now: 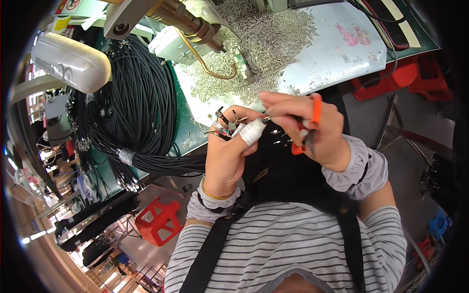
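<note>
The left hand is pinching a small wire tip at the end of its taped thumb, while further cable ends are sticking out between its fingers. The wire tip is lying on the wearer's side of the pin pile, its short axis running across from the left hand toward the right hand. Both hands are standing close to it: the left is touching it, and the right's thumb and index are meeting around it; blur is hiding how firmly. The right hand is also holding pliers in its palm, orange handles showing; their jaws are too blurred to judge. The pile is resting on a pale board over a green bench. Left of the pile, a black cable coil is occupying the bench; above the pile's left part, a machine is overhanging. One red stool is standing below and left of the pile, another red seat to its right.
</note>
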Available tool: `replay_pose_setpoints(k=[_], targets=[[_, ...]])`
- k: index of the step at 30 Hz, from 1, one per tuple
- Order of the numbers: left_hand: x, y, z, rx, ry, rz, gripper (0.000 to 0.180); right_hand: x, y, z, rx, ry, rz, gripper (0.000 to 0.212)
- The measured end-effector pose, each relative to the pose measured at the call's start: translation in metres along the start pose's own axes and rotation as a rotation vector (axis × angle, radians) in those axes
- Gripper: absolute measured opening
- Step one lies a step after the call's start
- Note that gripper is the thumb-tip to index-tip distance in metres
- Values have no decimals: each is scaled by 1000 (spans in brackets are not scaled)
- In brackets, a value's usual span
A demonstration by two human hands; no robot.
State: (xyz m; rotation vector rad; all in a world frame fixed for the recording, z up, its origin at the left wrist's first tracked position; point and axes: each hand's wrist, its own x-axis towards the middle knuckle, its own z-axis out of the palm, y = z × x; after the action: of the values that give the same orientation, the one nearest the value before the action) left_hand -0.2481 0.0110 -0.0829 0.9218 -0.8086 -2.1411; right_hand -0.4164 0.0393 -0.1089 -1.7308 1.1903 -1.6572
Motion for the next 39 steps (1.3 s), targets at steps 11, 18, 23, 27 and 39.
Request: replay_pose_setpoints(k=[11,18,23,27,39], targets=[[2,-6,14,355,163,396,12,-9,-23,0,-485,-278,381,31],[12,11,-2,148,118,67,12,-24,-2,6,-445,-348,414,24],[43,23,-10,21,144,102,14,-11,9,4,-114,-155,562,18],[60,32,-12,38,144,88,14,27,22,9,4,4,572,18],[72,48,-26,98,123,-50,12,64,27,13,364,-95,758,13]])
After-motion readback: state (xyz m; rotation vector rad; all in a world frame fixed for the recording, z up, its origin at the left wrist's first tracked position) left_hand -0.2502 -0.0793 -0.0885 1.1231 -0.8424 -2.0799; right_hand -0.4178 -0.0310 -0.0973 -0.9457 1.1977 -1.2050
